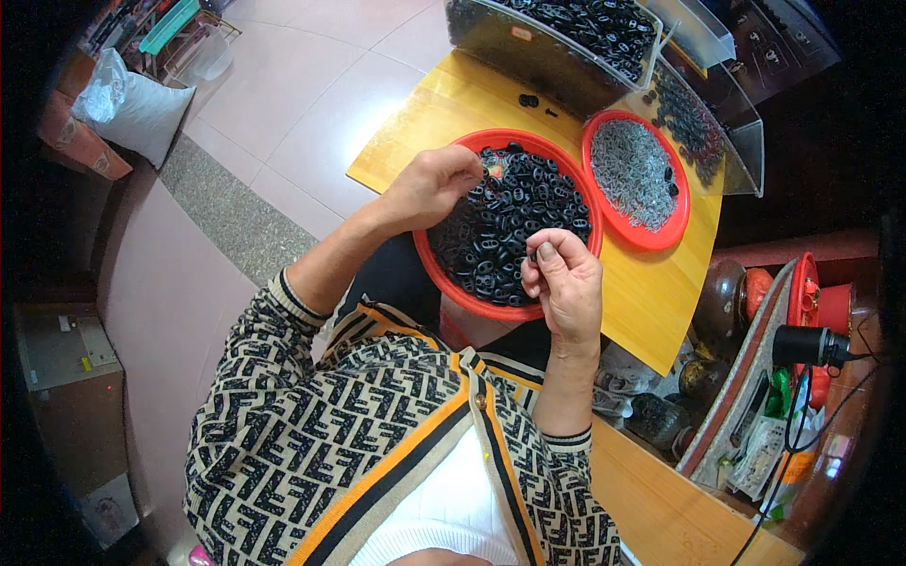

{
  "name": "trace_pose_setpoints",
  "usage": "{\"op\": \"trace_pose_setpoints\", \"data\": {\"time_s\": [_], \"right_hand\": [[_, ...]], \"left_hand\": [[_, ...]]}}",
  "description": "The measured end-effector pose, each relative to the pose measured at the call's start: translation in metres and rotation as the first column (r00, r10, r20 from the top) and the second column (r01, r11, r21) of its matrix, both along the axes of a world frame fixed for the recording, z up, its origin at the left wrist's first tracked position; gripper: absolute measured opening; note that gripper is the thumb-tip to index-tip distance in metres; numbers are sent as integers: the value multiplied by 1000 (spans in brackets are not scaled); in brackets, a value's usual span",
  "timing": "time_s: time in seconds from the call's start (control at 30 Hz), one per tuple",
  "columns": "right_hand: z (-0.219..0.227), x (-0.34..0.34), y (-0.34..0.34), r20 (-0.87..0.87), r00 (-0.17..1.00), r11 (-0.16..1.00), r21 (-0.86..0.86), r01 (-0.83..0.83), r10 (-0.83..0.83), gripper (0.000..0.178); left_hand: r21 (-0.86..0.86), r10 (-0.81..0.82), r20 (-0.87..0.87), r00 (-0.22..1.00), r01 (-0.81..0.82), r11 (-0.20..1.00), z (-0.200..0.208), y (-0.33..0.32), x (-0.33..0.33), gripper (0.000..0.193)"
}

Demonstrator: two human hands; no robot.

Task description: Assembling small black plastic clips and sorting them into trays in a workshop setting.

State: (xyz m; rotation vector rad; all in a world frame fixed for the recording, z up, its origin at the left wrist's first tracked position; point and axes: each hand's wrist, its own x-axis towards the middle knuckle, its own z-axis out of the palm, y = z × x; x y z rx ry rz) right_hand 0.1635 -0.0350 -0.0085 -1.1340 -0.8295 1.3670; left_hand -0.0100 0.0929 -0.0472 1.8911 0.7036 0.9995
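Note:
A round red basin [424, 255] full of small black plastic pieces with holes [510, 203] is in front of me, partly on the wooden table and over my lap. My left hand [436, 187] is closed above the basin's left rim, its fingers curled inward; whatever is in them is hidden. Over the basin's near right side, my right hand [569, 283] pinches a small black piece between thumb and forefinger, mostly covered by the fingertips. To the right of the basin, a shallow red tray [642, 238] holds small silvery metal pieces [632, 174], with a few black ones at its edge.
A clear plastic bin [547, 66] heaped with black pieces stands at the table's [401, 146] far side; another clear bin [746, 141] with dark parts is at right. Loose black pieces [528, 100] lie near the bin. Jars and a cabled black lamp [807, 346] crowd the right; a white sack [142, 113] stands far left.

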Motion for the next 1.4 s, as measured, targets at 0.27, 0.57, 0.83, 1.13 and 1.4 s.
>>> {"op": "trace_pose_setpoints", "data": {"time_s": [0.27, 0.57, 0.83, 1.13, 1.4], "right_hand": [[5, -18, 8, 2, 1000, 1000, -26, -7, 7, 9], [14, -32, 16, 4, 1000, 999, -33, 14, -14, 10], [19, -40, 27, 113, 993, 997, 71, 28, -35, 13], [13, -45, 23, 433, 897, 994, 102, 49, -88, 8], [15, -48, 27, 600, 779, 975, 213, 61, -179, 5]], "left_hand": [[-592, 13, 637, 771, 478, 649, -1, -12, -6, 6], [-487, 32, 662, 749, 396, 779, 11, -33, -10, 20], [21, 20, 352, 936, -29, 999, 24, -43, -2, 17], [285, 50, 242, 969, -120, 951, 25, -51, -2, 16], [-576, 85, 457, 885, 221, 787, 20, -46, 0, 11]]}}
